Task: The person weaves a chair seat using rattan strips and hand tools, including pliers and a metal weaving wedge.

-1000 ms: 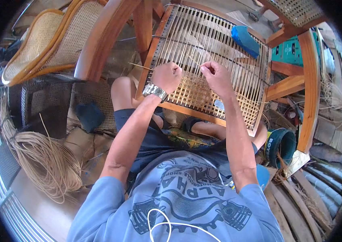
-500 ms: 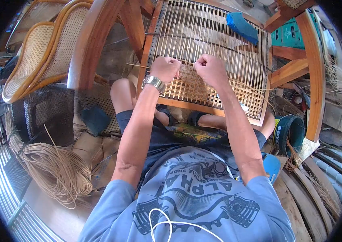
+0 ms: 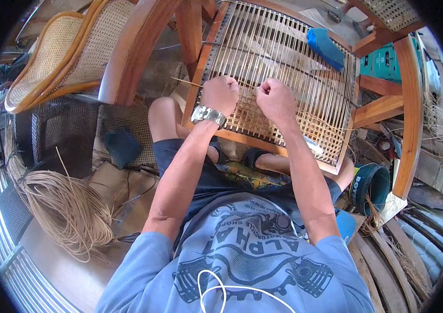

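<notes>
My left hand (image 3: 220,97), with a metal watch (image 3: 208,116) on its wrist, is closed in a pinch over the left part of a wooden chair seat frame (image 3: 250,141). A thin cane strand (image 3: 186,82) sticks out to the left of it. My right hand (image 3: 277,103) is closed beside it, thumb against curled fingers, at the same strand where it crosses the seat; the fingertips are partly hidden. Long cane strands (image 3: 263,44) span the frame. Woven cane mesh (image 3: 255,121) fills its near part, below my hands.
A blue pad (image 3: 326,49) lies on the far right of the strands. Cane-backed chair parts (image 3: 49,57) stand at left, above a coil of cane (image 3: 70,208). A dark bucket (image 3: 372,188) sits at right. Wooden chair legs (image 3: 408,120) rise on both sides.
The view has shifted, so the seat frame appears further right. Both hands stay closed near the strand, sitting slightly further left relative to the frame.
</notes>
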`<state>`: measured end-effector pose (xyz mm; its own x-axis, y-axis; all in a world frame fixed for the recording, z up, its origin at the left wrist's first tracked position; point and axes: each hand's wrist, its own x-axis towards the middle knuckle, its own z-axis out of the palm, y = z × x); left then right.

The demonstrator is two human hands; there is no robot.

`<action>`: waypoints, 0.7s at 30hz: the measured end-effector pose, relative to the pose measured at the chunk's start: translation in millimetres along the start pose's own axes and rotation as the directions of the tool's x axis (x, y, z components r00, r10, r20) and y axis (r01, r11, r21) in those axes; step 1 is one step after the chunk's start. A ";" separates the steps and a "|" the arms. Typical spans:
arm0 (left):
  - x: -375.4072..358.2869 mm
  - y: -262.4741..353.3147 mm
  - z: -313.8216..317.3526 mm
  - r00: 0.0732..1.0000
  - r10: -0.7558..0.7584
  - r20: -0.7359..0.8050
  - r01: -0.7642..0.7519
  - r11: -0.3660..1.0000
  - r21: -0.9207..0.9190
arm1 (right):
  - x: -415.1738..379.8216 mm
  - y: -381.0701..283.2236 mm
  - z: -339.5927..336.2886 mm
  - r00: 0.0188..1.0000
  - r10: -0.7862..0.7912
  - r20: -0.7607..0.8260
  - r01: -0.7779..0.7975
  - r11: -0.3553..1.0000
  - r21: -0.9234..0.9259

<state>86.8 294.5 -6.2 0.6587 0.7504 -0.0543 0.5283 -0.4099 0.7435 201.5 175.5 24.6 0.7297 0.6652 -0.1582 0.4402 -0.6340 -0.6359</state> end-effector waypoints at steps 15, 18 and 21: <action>3.8 -1.8 -13.0 0.988 -0.091 0.121 0.104 0.989 -0.110 | -0.1 3.4 14.9 0.988 -0.140 -0.063 0.144 0.987 0.072; -3.0 4.9 -11.1 0.998 -0.019 -0.068 0.034 0.974 0.223 | -0.1 6.0 12.1 0.992 -0.124 -0.036 0.128 0.986 0.103; 9.1 -4.9 -9.0 0.999 0.047 0.001 -0.046 0.982 0.185 | -0.8 5.1 10.9 0.996 -0.091 -0.001 0.090 0.986 0.139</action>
<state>85.4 308.0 -4.4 0.6834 0.7298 -0.0199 0.5870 -0.5331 0.6093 197.4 176.0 13.3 0.6874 0.7195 -0.0989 0.4273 -0.5108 -0.7460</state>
